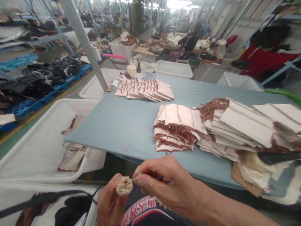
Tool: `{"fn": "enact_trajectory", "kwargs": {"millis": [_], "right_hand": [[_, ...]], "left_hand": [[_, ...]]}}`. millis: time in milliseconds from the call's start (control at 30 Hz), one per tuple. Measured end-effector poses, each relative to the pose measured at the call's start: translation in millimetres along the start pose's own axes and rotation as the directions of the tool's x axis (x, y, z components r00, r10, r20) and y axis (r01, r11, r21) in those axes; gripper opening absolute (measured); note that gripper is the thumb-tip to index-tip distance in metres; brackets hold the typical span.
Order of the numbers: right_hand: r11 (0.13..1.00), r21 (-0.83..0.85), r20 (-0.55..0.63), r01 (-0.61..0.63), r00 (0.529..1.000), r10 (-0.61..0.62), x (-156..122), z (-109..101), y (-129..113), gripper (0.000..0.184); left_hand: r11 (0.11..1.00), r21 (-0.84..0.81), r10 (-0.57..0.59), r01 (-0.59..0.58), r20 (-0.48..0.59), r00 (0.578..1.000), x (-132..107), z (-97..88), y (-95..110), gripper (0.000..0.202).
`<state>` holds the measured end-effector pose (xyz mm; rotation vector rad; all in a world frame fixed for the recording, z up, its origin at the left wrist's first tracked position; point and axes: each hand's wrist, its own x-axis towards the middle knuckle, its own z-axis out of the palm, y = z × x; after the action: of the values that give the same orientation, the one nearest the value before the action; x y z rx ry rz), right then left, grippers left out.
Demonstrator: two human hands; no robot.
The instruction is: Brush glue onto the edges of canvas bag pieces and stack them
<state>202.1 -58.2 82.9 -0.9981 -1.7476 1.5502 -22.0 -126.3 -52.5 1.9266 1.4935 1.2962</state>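
holds a pale, frayed tuft (124,185) upright in the left hand (109,201), low in front of the body and just short of the table (113,125). wraps it closely, leaving only the fluffy end in sight and hiding the rest in the fist. has the right hand (162,183) just beside the tuft, narrowed to a pinch; cannot make out whether anything thin is caught there. blocks part of the table's near edge with the right forearm (211,201). wears dark clothing (155,215) with red and white print, right beneath the hands.

faces a near stack (181,114) of pale pieces with brown edges on the table. has a larger pile (246,122) to the right of it, with brown laces (213,108) in between. has a far stack (143,89) beyond, near a yellowish block (131,70) and a dark cone (138,66).

has a white bin (28,150) on the left, holding a few scraps (74,158), and a lower bin (35,186) nearer, crossed by a black strap (42,198). looks past a slanting post (81,40) at the table's far left, cutting across the background. faces a seated co-worker (188,44) well beyond the table.
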Motion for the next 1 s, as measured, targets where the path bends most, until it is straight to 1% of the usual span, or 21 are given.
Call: {"fn": "enact_trajectory", "kwargs": {"millis": [100, 167, 300, 433, 500, 533, 567, 600, 633, 667, 700, 733, 767, 800, 833, 867, 900, 933, 967, 1000], "right_hand": [[0.998, -0.008, 0.057, -0.069, 0.996, 0.070, 2.9, -3.1, -5.9, 0.021], [0.997, -0.042, 0.090, -0.071, 0.993, 0.075, 4.1, -4.1, -9.2, 0.022], [0.992, -0.128, 0.110, -0.002, 0.994, 0.016, 5.9, -4.5, -14.4, 0.022], [0.973, -0.224, 0.123, 0.053, 0.992, -0.026, 6.8, -3.6, -15.8, 0.017], [0.935, -0.343, 0.138, 0.087, 0.990, -0.041, 6.1, -0.3, -13.4, 0.014], [0.887, -0.447, 0.138, 0.114, 0.989, -0.058, 5.2, 2.5, -11.3, 0.014], [0.805, -0.573, 0.141, 0.153, 0.986, -0.087, 4.1, 6.0, -8.7, 0.015], [0.687, -0.698, 0.155, 0.203, 0.979, -0.132, 3.0, 9.7, -5.6, 0.017], [0.545, -0.798, 0.185, 0.257, 0.965, -0.185, 2.2, 13.0, -2.5, 0.019], [0.404, -0.860, 0.233, 0.312, 0.944, -0.232, 2.0, 15.2, 0.5, 0.020], [0.281, -0.888, 0.292, 0.365, 0.918, -0.268, 2.9, 15.5, 3.0, 0.021], [0.185, -0.900, 0.339, 0.396, 0.899, -0.277, 5.1, 12.9, 5.0, 0.021], [0.112, -0.915, 0.350, 0.388, 0.900, -0.261, 8.7, 7.2, 6.2, 0.022], [0.058, -0.940, 0.316, 0.336, 0.923, -0.221, 13.3, -1.8, 6.7, 0.024], [0.020, -0.966, 0.251, 0.258, 0.954, -0.166, 18.4, -13.6, 6.8, 0.024], [-0.004, -0.990, 0.141, 0.141, 0.984, -0.105, 23.2, -27.2, 6.6, 0.025], [-0.013, -1.000, 0.004, 0.003, 0.998, -0.064, 27.1, -41.0, 6.4, 0.023], [0.031, -0.998, -0.060, -0.058, 0.997, -0.045, 29.3, -53.5, 6.6, 0.019], [0.112, -0.988, -0.115, -0.107, 0.991, -0.073, 29.6, -63.2, 7.3, 0.018], [0.218, -0.972, -0.116, -0.091, 0.988, -0.104, 28.2, -69.0, 8.8, 0.017]], "left_hand": [[0.999, -0.024, 0.031, -0.030, 0.021, 0.999, 1.3, -3.3, -0.9, 0.022], [0.997, -0.021, 0.076, -0.076, 0.017, 0.997, 1.0, -5.5, -4.2, 0.022], [0.986, 0.068, 0.153, -0.151, -0.012, 0.988, 3.0, -9.1, -4.3, 0.022], [0.979, 0.096, 0.181, -0.178, -0.021, 0.983, 10.3, -12.8, 7.7, 0.025], [0.978, 0.102, 0.188, -0.184, -0.028, 0.982, 13.0, -14.6, 13.1, 0.028], [0.978, 0.107, 0.185, -0.181, -0.027, 0.982, 13.8, -15.1, 15.2, 0.030], [0.979, 0.113, 0.173, -0.169, -0.023, 0.985, 14.3, -15.1, 16.8, 0.032], [0.981, 0.118, 0.156, -0.152, -0.019, 0.988, 14.4, -14.7, 18.1, 0.034], [0.983, 0.123, 0.136, -0.133, -0.011, 0.991, 14.1, -14.0, 19.2, 0.036], [0.985, 0.129, 0.117, -0.115, -0.004, 0.993, 13.3, -12.9, 20.0, 0.038], [0.986, 0.136, 0.100, -0.099, 0.000, 0.995, 11.9, -11.8, 20.5, 0.038], [0.986, 0.144, 0.085, -0.084, 0.003, 0.996, 9.6, -11.0, 20.6, 0.037], [0.986, 0.151, 0.069, -0.069, 0.005, 0.998, 6.4, -10.7, 20.3, 0.036], [0.986, 0.158, 0.052, -0.052, 0.003, 0.999, 2.2, -11.0, 19.3, 0.034], [0.986, 0.166, 0.034, -0.032, -0.005, 0.999, -3.0, -12.2, 17.7, 0.032], [0.985, 0.175, 0.010, -0.007, -0.016, 1.000, -8.9, -13.8, 15.3, 0.030], [0.983, 0.181, -0.022, 0.025, -0.022, 1.000, -15.2, -15.8, 12.1, 0.028], [0.981, 0.182, -0.057, 0.062, -0.028, 0.998, -21.6, -17.6, 8.4, 0.026], [0.980, 0.172, -0.098, 0.103, -0.033, 0.995, -27.6, -18.8, 4.1, 0.025], [0.979, 0.147, -0.134, 0.138, -0.040, 0.990, -33.0, -19.3, -0.3, 0.024]]}}
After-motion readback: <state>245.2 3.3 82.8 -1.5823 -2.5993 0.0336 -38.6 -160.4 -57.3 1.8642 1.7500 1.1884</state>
